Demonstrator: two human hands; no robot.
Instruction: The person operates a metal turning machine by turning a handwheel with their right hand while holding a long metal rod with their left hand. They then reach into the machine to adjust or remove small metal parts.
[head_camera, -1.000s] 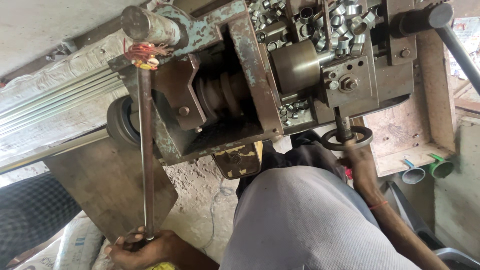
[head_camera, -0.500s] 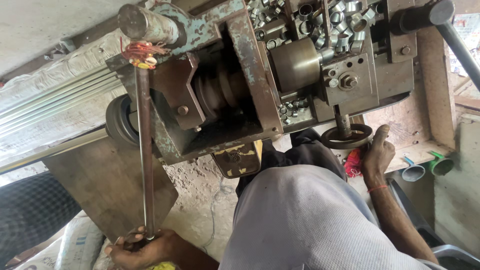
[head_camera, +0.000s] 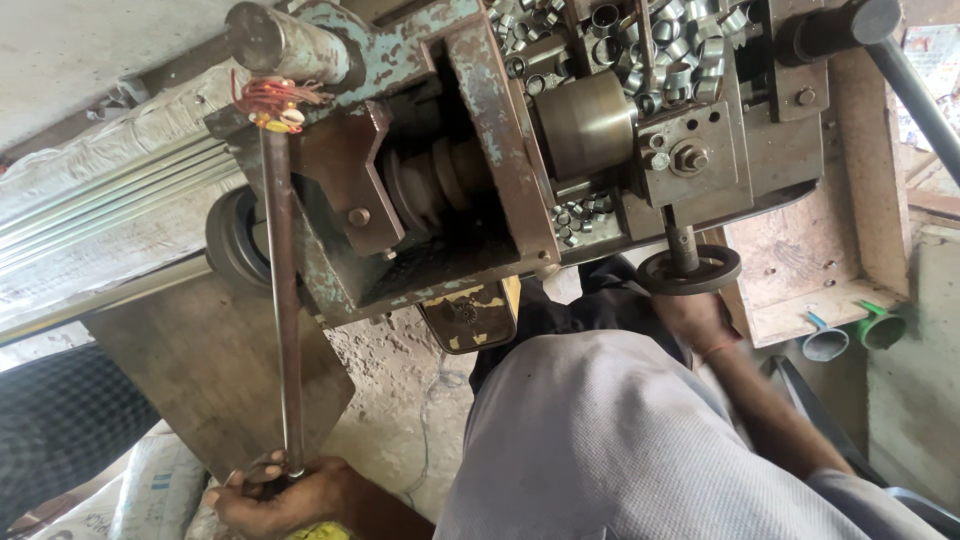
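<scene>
Right hand (head_camera: 695, 318) has dropped in under the small black round handwheel (head_camera: 689, 270); half a second back it was off at the wheel's 3 o'clock, wrist higher. Now it is sitting at the wheel's 6 o'clock, touching the rim from below, fingers curling up around the lower edge. Grip looks partial; cannot tell whether it is fully closing on the rim, since the wheel is covering the fingertips.

Left hand (head_camera: 285, 495) is unchanged: wrapping tight around the bottom end of the long thin rusty steel lever rod (head_camera: 281, 300), fingers closed on it. Rod is running nearly straight up toward 12 o'clock, ending at the red wire binding (head_camera: 268, 98) just below the grey steel cylinder shaft (head_camera: 285, 42).

Handwheel is hanging on a short vertical spindle under the worn blue-green cast-iron machine frame (head_camera: 500, 130), at the frame's 5 o'clock. Brown stepped pulley (head_camera: 440, 185) is sitting inside the frame opening; dull brass-coloured drum (head_camera: 585, 125) is at its 2 o'clock. Pile of small shiny metal rings (head_camera: 660, 45) is lying on top of the machine at 12 o'clock of the drum. Green plastic funnel (head_camera: 882, 326) and grey one (head_camera: 826, 342) are lying at the handwheel's 4 o'clock, well apart from the hand.
</scene>
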